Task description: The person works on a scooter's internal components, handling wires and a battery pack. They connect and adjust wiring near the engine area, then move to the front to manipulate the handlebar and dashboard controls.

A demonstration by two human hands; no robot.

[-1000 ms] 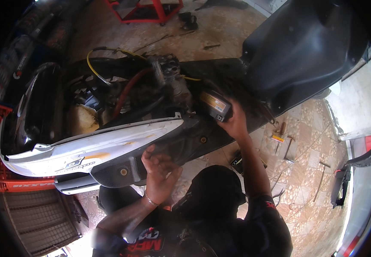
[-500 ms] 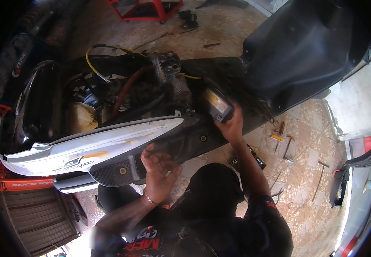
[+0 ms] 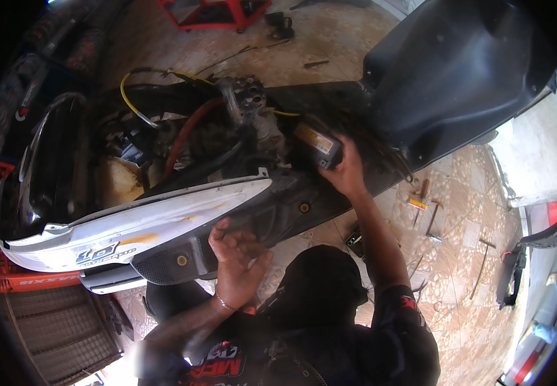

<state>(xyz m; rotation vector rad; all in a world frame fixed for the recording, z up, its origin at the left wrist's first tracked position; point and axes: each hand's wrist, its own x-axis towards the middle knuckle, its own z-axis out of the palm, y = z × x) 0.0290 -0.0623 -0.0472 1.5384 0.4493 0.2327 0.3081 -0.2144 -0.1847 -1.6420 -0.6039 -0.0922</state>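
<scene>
A black battery (image 3: 317,143) with a yellow label is in my right hand (image 3: 348,170), gripped at its right end. It is tilted over the dark floorboard (image 3: 285,209) of a partly stripped scooter. My left hand (image 3: 236,260) is palm up beside the scooter's near edge, fingers loosely bent and apart, holding nothing. Close to it runs the scooter's white side panel (image 3: 188,215). Left of the battery, a metal engine part (image 3: 247,93), a red hose (image 3: 188,134) and a yellow cable (image 3: 126,96) lie exposed.
A large black scooter panel (image 3: 452,77) rises at the far right. Hand tools, including a hammer-like tool (image 3: 434,222) and a T-handled tool (image 3: 483,267), lie on the tiled floor. A red stand (image 3: 217,16) is at the back. A metal rack (image 3: 56,331) stands at lower left.
The battery and my right hand have shifted slightly up and left, deeper over the scooter. My left hand has barely moved.
</scene>
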